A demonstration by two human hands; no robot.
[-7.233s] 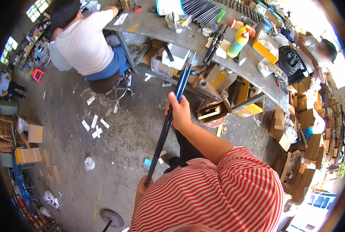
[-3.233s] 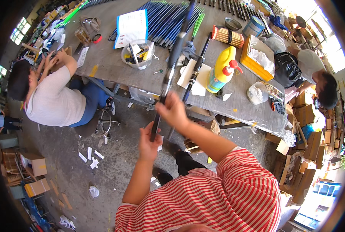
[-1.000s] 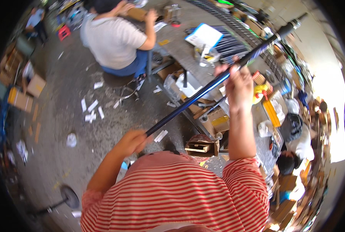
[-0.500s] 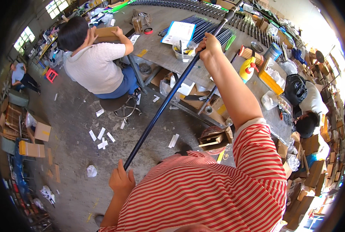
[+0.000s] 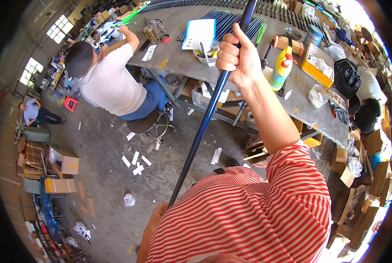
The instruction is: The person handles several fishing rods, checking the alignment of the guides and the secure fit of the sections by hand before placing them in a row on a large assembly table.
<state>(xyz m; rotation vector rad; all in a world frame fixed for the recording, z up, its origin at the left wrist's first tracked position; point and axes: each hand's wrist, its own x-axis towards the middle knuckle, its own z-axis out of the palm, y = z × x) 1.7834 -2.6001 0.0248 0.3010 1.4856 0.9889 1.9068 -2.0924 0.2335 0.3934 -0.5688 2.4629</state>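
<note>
A long, glossy dark blue pole (image 5: 199,136) slants across the middle of the view, from the top edge down toward my body. My right hand (image 5: 240,59) is wrapped round its upper part, thumb pointing up along it. At the lower end, by my striped shirt, my left hand (image 5: 158,212) closes on the pole; most of its fingers are hidden. Behind the right hand, a bundle of thin blue rods (image 5: 224,31) lies on the grey worktable (image 5: 178,57). A white container of small tools (image 5: 206,56) stands just left of that hand.
A seated co-worker (image 5: 110,83) is at the table's left side. Right of my forearm stand a yellow bottle (image 5: 282,69) and a yellow bin (image 5: 317,65). Another person (image 5: 368,111) bends at the far right. White strips (image 5: 138,168) litter the floor; cartons (image 5: 63,162) are stacked left.
The pole has tilted steeper, and its upper end now leaves the top edge. My right hand has come nearer, its thumb now raised. My left hand has drawn in against my shirt.
</note>
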